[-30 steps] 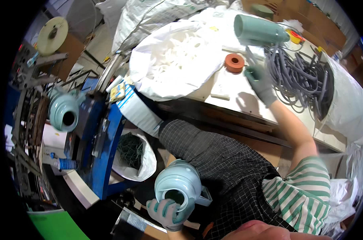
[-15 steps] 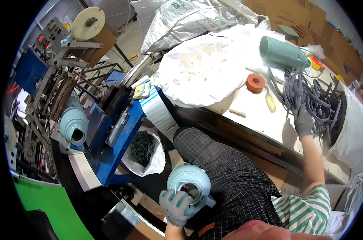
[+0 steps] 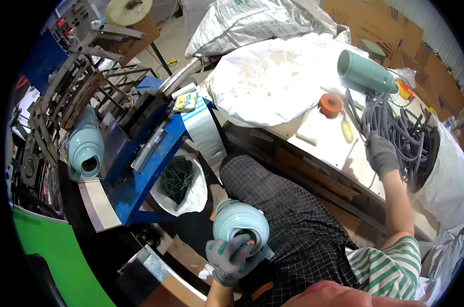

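Observation:
A light-blue hollow fitting (image 3: 237, 217) with a round opening rests at my lap. My left hand (image 3: 229, 258), in a grey glove with blue-green fingertips, holds it by the rim, some fingers reaching into the mouth. At the right of the white table, my right hand (image 3: 383, 156), gloved in grey, is at the near-left edge of a tangle of grey cords (image 3: 390, 120). Its fingers are closed round a cord there, though the fingertips are partly hidden.
A white sack of pale pieces (image 3: 262, 82), an orange roll (image 3: 330, 105), a yellow-handled tool (image 3: 347, 130) and a blue-green cylinder (image 3: 365, 71) lie on the table. At left stands a blue machine (image 3: 150, 179) with another light-blue fitting (image 3: 86, 151). A bag of dark green strips (image 3: 176, 179) stands below.
My right hand has shifted slightly left along the cords, its fingers now nearer their edge. My left fingers have moved further into the fitting's opening. The view has tilted a little.

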`<state>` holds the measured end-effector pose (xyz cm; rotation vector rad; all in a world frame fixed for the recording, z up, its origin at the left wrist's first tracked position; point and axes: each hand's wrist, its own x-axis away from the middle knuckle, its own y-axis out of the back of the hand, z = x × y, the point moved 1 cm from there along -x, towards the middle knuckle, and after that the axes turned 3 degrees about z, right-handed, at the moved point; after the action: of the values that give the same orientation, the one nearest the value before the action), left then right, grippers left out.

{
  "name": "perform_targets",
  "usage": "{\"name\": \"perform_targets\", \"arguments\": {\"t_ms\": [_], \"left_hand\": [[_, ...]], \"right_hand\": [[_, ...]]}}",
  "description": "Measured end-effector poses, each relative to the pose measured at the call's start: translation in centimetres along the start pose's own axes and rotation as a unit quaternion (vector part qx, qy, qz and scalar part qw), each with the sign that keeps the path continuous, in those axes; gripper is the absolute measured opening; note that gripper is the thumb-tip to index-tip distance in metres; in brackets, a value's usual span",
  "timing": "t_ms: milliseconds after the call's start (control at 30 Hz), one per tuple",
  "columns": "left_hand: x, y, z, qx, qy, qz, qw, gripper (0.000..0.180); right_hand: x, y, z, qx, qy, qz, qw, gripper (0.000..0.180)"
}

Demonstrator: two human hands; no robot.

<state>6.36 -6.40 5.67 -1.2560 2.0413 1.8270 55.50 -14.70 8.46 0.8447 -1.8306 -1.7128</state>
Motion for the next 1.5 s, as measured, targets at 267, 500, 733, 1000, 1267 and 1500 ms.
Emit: {"name": "perform_targets", "arguments": {"t_ms": [267, 500, 733, 1000, 1267, 1500], "left_hand": [[-1.6, 4.1, 2.7, -0.151, 0.062, -0.103, 0.981, 0.088], [-1.2, 3.8, 5.7, -0.063, 0.083, -0.038, 0.994, 0.042], [5.7, 1.4, 8.2, 0.304, 0.484, -0.414, 0.709, 0.016], [1.0, -0.2, 9.6, 0.340, 0.376, -0.380, 0.774, 0.022], [-1.2, -3.8, 6.7, 0.690, 0.369, -0.406, 0.472, 0.020], [-1.6, -3.5, 6.0, 0.644, 0.514, -0.259, 0.504, 0.029]], "right_hand": [[3.8, 7.9, 18.4, -0.296, 0.510, -0.162, 0.791, 0.037], [9.2, 7.5, 28.4, -0.386, 0.684, -0.196, 0.587, 0.045], [13.2, -2.6, 30.7, -0.446, 0.756, 0.014, 0.479, 0.068], [8.0, -0.9, 26.8, -0.586, 0.617, 0.159, 0.501, 0.078], [8.9, -2.3, 26.0, -0.622, 0.569, 0.143, 0.518, 0.095], [9.0, -0.2, 26.4, -0.522, 0.617, 0.215, 0.549, 0.060]]}}
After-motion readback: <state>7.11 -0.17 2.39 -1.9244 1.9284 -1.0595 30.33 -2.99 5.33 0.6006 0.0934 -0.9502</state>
